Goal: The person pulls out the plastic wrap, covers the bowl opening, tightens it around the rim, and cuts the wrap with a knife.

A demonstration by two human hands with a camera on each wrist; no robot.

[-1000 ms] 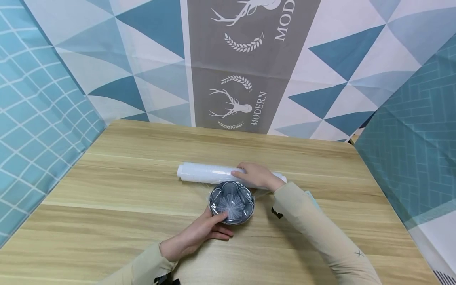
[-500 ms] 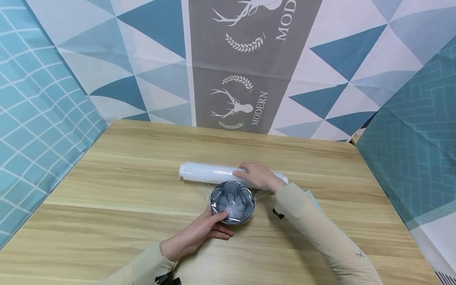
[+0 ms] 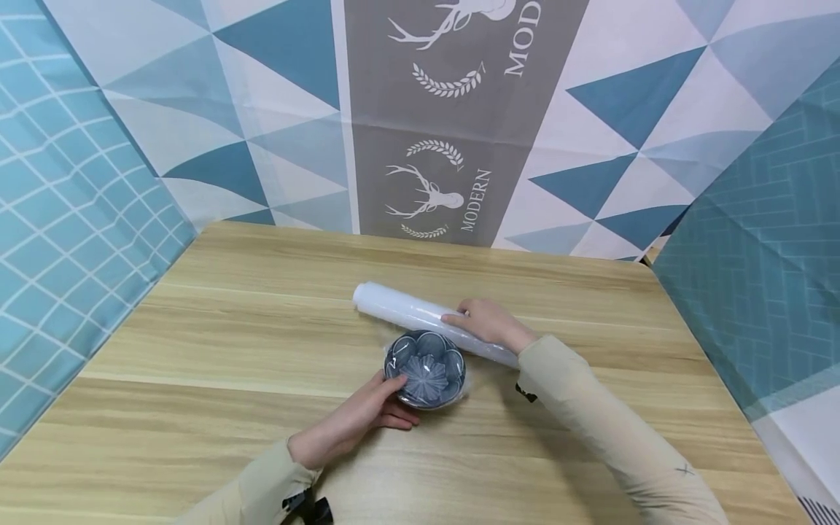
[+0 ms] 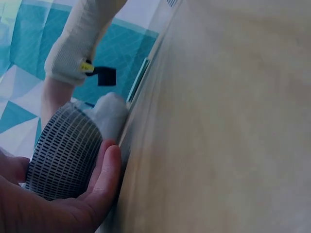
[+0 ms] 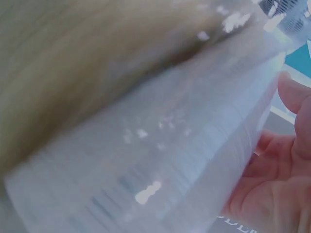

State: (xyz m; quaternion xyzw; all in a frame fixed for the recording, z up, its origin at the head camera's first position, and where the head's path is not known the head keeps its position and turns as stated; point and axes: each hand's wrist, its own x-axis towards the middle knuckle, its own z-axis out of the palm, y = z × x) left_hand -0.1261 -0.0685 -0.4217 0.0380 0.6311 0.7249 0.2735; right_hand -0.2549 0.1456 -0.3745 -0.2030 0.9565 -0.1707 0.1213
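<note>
A dark blue-grey bowl (image 3: pixel 425 370) with a petal-like pattern inside has clear cling film stretched over its top. My left hand (image 3: pixel 357 421) grips its left near side, thumb on the rim and fingers underneath. In the left wrist view the bowl's outside (image 4: pixel 65 153) shows small dark dashes. Just beyond it, a white cling film roll (image 3: pixel 400 306) lies slantwise, its left end farther away. My right hand (image 3: pixel 488 322) holds the roll from its far side. The right wrist view shows the roll (image 5: pixel 160 141) large, with that hand's thumb and fingers (image 5: pixel 291 92) along its edge.
The wooden table (image 3: pixel 216 343) extends all round the bowl and roll. A patterned cloth (image 3: pixel 295 109) hangs behind its back edge. Blue tiled-pattern sheets (image 3: pixel 72 189) stand at both sides. A thin teal-edged thing (image 4: pixel 138 80) shows beyond the roll in the left wrist view.
The roll has swung round, its left end going away and rightward, its right end coming nearer. My right hand has shifted slightly right. The bowl has turned and moved a little left with my left hand.
</note>
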